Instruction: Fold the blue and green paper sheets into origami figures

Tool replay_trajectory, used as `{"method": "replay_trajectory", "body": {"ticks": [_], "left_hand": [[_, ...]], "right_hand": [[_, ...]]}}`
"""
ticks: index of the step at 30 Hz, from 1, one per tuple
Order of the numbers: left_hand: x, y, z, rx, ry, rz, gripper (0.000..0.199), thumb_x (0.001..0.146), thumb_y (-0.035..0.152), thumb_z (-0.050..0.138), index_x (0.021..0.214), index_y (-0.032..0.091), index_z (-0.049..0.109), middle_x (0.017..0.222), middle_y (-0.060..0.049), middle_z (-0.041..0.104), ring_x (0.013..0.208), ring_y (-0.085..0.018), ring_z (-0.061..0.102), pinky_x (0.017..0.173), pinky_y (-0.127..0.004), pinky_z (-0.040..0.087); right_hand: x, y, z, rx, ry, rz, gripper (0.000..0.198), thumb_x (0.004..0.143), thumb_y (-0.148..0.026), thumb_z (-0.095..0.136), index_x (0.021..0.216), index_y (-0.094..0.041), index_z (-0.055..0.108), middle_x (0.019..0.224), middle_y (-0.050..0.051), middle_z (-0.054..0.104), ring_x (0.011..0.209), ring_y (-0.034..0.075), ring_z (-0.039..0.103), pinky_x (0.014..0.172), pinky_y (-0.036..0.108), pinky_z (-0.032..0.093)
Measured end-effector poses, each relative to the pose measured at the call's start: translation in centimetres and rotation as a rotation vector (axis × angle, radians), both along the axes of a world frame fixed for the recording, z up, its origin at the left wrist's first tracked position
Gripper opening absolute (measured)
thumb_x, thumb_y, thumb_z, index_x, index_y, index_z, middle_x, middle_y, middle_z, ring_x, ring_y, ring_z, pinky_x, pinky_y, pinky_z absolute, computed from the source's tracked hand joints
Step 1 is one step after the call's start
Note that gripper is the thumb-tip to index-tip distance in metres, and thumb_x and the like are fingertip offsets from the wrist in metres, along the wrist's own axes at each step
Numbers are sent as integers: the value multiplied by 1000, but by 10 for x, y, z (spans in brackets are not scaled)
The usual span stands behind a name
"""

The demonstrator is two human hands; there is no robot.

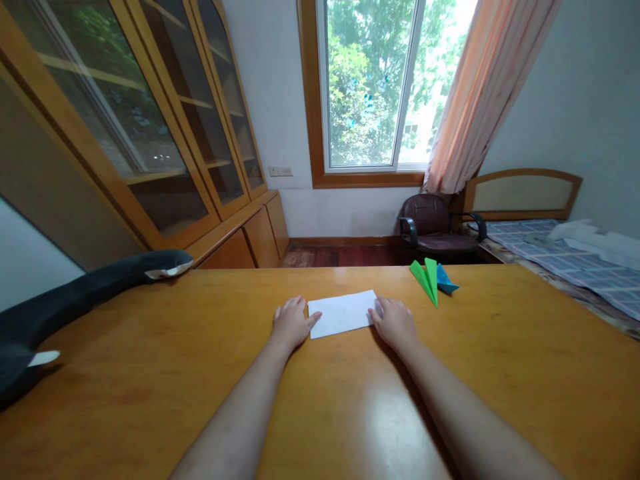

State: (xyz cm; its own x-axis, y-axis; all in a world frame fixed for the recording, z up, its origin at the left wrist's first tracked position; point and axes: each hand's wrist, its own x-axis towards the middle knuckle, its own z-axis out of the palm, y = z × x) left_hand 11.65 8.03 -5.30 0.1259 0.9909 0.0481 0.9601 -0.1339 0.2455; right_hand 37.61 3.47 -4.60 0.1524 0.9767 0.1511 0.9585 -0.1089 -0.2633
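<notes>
A white sheet of paper, a wide rectangle that may be folded, lies slightly tilted on the wooden table. At its left edge is my left hand, the thumb reaching onto the paper and the fingers bent beside it. My right hand grips the right end, its thumb on top and the other fingers partly hidden behind the edge. Beyond my right hand lie a green paper plane and a blue folded paper piece, close against each other.
A dark, long-bodied plush toy with white parts stretches over the table's left side. Past the far edge of the table are a glass-fronted cabinet, a window, a maroon armchair and, on the right, a bed.
</notes>
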Motion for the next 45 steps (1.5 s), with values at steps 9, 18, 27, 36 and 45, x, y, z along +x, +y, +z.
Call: {"method": "replay_trajectory", "body": {"ticks": [9,18,27,36,45], "left_hand": [[16,-3,-4,64,-85,41,60,87,58,44,131,17,48,144,-15,44,133,-29,37,108,-45,26],[17,0,-7,233,-309,-31,58,83,42,56,129,8,51,139,-19,48,130,-29,43,111,-42,32],[18,-5,-2,391,-640,-50,56,75,29,66,128,15,53,119,-13,63,110,-26,59,99,-42,45],[26,-11,-2,242,-901,-135,64,77,26,62,138,16,43,97,-5,70,83,-17,66,77,-28,53],[4,-2,1,476,-819,35,65,77,32,63,136,13,44,90,-4,69,81,-17,66,79,-29,51]], "right_hand": [[0,5,-10,51,112,-4,50,85,-37,51,129,-16,53,121,11,63,110,25,55,95,33,38],[6,11,-23,143,263,27,52,76,-29,57,126,-15,56,120,11,64,107,25,59,95,33,43],[7,13,-28,225,320,42,51,76,-28,58,125,-15,56,121,11,63,105,25,60,93,34,46],[9,15,-31,237,318,41,52,75,-27,58,126,-15,56,124,13,62,111,28,58,98,39,44],[6,13,-31,318,322,69,53,76,-23,57,128,-11,54,129,16,58,121,27,53,106,41,38]]}}
